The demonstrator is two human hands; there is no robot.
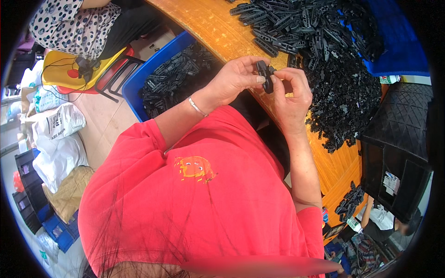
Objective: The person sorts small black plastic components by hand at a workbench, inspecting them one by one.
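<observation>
Just over the table's near edge, a black plastic part (265,75) is held up between my two hands. My left hand (235,79) pinches it from the left, thumb across its lower side. From the right, my right hand (294,95) has thumb and forefinger pinched against the part's edge; whether a smaller piece sits between those fingertips is too small to tell. Beyond them lies a heap of long black plastic parts (287,28). A pile of small black pieces (340,99) spreads to the right of my right hand.
The wooden table (199,16) runs diagonally past me. At left, a blue bin (134,88) holds more black parts, beside a yellow and red chair (69,72). A person in a spotted top (76,30) is beyond it. Black crates (394,153) stand at right; white sacks (58,123) line the left.
</observation>
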